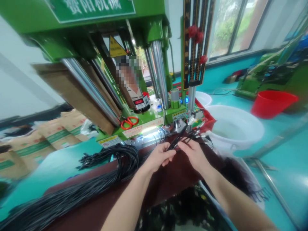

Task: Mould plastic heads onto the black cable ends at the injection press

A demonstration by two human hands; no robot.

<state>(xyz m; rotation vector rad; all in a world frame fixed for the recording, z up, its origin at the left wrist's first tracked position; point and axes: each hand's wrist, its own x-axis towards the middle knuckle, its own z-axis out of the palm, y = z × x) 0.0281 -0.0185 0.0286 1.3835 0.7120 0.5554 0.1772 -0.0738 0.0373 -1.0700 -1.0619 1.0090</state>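
The left hand (160,158) was closed, thumb against curled fingers, on thin black flexible cables (173,143) above the dark red tabletop (166,184); the right hand (194,154) was partly curled at the same cables, its fingertips close together (blur hid whether they pinched). A few cables were in hand, while a thick bundle of long black cables (79,195) lay to the left; which pieces were finished and how many remained could not be told. The orange-handled scissors (130,123) rested on the green metal press (149,8), apart from both hands.
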